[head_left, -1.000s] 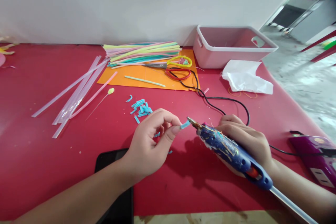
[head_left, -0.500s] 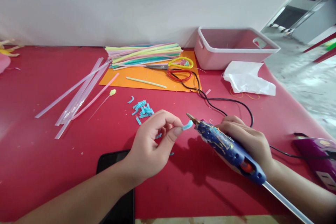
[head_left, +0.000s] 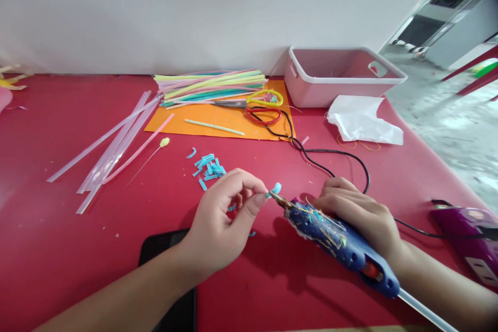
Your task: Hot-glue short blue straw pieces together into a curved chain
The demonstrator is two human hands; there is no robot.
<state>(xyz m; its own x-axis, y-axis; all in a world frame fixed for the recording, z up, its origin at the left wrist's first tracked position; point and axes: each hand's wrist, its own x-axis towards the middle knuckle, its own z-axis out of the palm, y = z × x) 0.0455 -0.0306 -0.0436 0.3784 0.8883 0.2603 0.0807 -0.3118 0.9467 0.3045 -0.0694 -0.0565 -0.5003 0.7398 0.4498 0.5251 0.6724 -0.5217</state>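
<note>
Between thumb and forefinger, my left hand (head_left: 227,218) pinches a short, curled blue pipe cleaner piece (head_left: 276,188). My right hand (head_left: 361,212) is wrapped round a blue hot glue gun (head_left: 330,233), stained with dried glue, a clear glue stick (head_left: 424,308) sticking out of its rear. The gun's metal nozzle meets the blue piece close to my left fingertips. Beyond my left hand lies a small pile of cut blue pieces (head_left: 212,168). A black phone (head_left: 163,241) is partly hidden under my left forearm.
Pipe cleaners (head_left: 213,85) and scissors (head_left: 233,104) lie on an orange sheet (head_left: 167,122) near the wall. Clear glue sticks (head_left: 112,155) are at left. A pink bin (head_left: 338,91), white paper (head_left: 361,122), a black cord (head_left: 346,152) and a purple power strip (head_left: 462,236) are at right.
The glue gun's nozzle has shifted left and down, from beside the blue piece's tip to its base by my left fingertips. The whole view has shifted slightly.
</note>
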